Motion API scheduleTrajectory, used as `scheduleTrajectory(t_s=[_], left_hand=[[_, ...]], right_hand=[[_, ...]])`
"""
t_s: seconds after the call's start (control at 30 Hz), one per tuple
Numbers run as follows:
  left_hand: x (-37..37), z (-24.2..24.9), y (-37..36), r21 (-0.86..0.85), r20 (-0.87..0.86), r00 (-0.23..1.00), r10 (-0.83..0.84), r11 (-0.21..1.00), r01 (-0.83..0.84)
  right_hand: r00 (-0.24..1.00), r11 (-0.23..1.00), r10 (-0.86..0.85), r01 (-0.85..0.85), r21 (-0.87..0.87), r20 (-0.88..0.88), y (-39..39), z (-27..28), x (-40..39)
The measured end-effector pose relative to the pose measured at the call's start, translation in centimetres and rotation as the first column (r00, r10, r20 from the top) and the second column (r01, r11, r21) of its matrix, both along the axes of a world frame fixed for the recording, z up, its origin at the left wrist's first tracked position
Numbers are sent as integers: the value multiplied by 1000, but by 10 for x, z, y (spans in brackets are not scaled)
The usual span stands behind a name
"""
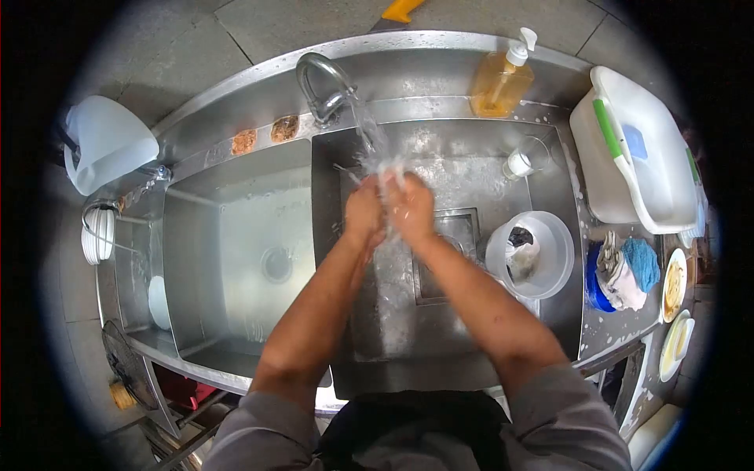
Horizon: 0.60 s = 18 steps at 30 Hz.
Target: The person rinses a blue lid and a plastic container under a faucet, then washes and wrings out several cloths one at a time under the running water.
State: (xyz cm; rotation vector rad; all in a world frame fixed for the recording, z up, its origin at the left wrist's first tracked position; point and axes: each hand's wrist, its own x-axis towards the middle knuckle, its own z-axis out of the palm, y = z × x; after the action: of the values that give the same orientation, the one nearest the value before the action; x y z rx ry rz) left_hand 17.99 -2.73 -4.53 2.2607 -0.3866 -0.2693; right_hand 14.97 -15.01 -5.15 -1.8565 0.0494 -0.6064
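Note:
Water runs from the curved metal faucet (326,86) onto both hands, held close together over the right basin of the steel sink (393,314). My left hand (365,212) is under the stream, its fingers blurred by splashing water. Beside it, my right hand (411,206) is also in the splash, and its fingertips are smeared. Whether anything lies between the hands cannot be made out. To their right in the same basin stand a white round container (554,255) with dark and pale items inside and a small clear glass (518,165).
The left basin (236,251) holds cloudy water. An amber soap bottle (499,85) stands on the back ledge beside two scrubbers (284,128). At right are a white tub (601,173), cloths (620,275) and soiled plates (674,284). A white jug (110,145) is at left.

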Motion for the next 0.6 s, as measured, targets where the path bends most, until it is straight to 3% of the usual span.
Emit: scheduleTrajectory(t_s=[0.03,0.07,0.1,0.13,0.17,0.2,0.23,0.27,0.3,0.33,0.37,0.43,0.47,0.53,0.57,0.6], left_hand=[[-4,12,-6,-431,-356,934,40,880,-202],[-7,24,-8,-661,-647,757,-89,560,-499],[1,40,6,-456,-581,814,19,821,-345],[8,38,16,-453,-581,813,24,821,-348],[17,32,24,-336,-215,962,165,913,-232],[25,29,26,-166,203,957,205,971,-173],[26,49,22,-276,99,977,188,949,-155],[24,63,14,-279,99,978,183,949,-150],[22,77,1,-514,102,967,232,845,-148],[20,88,-11,-715,93,956,278,687,-130],[19,97,-23,-718,95,957,276,685,-126],[19,109,-39,-635,400,871,286,772,37],[24,98,-38,-636,402,870,285,771,41],[37,49,-30,-304,316,938,141,952,-40],[42,27,-26,-307,316,938,143,951,-41],[47,6,-21,-256,181,975,131,963,-82]], right_hand=[[971,950,-35,-41,-311,-237,-27,7,13],[946,871,-122,-42,-489,-300,-46,-8,29],[950,809,-146,-46,-586,-276,-58,-3,36],[950,811,-143,-48,-583,-277,-64,12,43],[956,777,-11,-176,-604,-293,-68,35,51],[944,723,116,-294,-625,-309,-72,60,57],[944,723,112,-291,-626,-309,-71,84,57],[915,795,187,-355,-492,-358,-66,109,57],[881,844,267,-410,-347,-391,-61,130,59],[883,844,262,-405,-352,-389,-59,144,61],[900,783,298,-421,-458,-317,-56,156,65],[907,712,341,-421,-562,-248,-53,185,63],[920,696,324,-391,-603,-222,-50,207,58],[932,677,307,-358,-643,-194,-50,245,43],[958,741,264,-275,-613,-111,-56,262,31],[977,796,212,-191,-574,-30,-60,269,20]])
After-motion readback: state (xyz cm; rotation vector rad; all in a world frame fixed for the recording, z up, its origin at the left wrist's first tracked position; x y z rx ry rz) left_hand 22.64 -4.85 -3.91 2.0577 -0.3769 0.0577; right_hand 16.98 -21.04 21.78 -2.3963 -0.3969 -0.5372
